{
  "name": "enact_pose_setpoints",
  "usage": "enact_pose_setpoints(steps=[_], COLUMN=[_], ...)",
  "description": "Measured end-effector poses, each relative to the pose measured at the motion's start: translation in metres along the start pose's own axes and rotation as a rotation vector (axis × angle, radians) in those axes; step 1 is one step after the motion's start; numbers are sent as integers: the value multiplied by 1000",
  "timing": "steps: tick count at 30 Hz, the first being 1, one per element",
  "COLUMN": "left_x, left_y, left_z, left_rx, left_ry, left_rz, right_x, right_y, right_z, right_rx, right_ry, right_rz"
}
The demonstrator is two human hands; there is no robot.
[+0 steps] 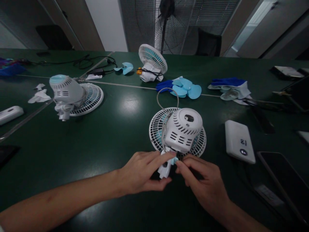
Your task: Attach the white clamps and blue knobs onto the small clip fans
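Observation:
A white fan (184, 129) lies face down on its grille on the dark green table, its motor housing up and its white clip toward me. My left hand (147, 170) is closed round the clip (164, 169), with the fingers over its top and the thumb below. A small light blue knob (173, 160) sits at the joint between clip and housing. The fingertips of my right hand (202, 178) are pinched on the knob's right side. A grey cable loops up behind the fan.
Another face-down fan (69, 93) lies at left, a third (151, 69) at the back. Blue blades (187, 88) and gloves (229, 87) lie behind. At right are a white power bank (239, 141) and a dark phone (285, 180). Cables cross the table (116, 129).

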State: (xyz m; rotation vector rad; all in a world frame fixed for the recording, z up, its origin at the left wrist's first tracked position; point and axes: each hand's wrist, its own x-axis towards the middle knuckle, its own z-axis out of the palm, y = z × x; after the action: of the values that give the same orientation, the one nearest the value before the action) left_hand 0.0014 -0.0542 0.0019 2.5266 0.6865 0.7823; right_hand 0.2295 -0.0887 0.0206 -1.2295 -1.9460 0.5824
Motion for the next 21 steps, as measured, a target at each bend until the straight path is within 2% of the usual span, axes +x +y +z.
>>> enact_pose_setpoints(steps=[3, 6, 8, 12, 17, 19, 21], left_x=[0, -1, -1, -1, 0, 0, 0], left_y=[0, -1, -1, -1, 0, 0, 0], left_z=[0, 0, 0, 0, 0, 0, 0], left_rx=[6, 10, 4, 4, 12, 15, 5], left_ry=[-4, -6, -8, -23, -11, -8, -10], left_rz=[-3, -1, -1, 2, 14, 10, 3], right_x=[-4, -9, -11, -8, -2, -3, -5], right_y=[11, 29, 36, 31, 13, 12, 15], right_z=[-1, -4, -7, -6, 1, 1, -1], right_rx=[-203, -382, -418, -397, -109, -89, -162], right_ry=[121, 105, 88, 118, 28, 25, 74], right_rz=[-185, -405, -459, -404, -180, -197, -288])
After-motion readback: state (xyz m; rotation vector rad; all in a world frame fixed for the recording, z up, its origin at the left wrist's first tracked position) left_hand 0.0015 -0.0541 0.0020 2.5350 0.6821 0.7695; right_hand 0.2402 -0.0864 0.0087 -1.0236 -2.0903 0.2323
